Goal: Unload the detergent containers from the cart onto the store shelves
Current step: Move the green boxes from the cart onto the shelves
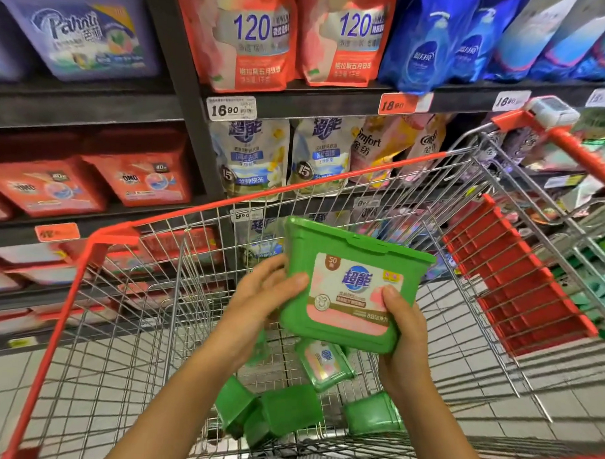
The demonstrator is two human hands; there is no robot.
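A green detergent container with a pink and white label is held above the wire cart, tilted with its lid up and away from me. My left hand grips its left side, thumb on the front. My right hand grips its lower right corner, thumb on the label. Several more green containers lie tumbled on the cart's floor below my forearms, one showing its label.
Dark store shelves stand just beyond the cart, stocked with red, white and blue detergent pouches and red and purple boxes at the left. The cart's red child seat flap and red handle are at the right. White tiled floor lies below.
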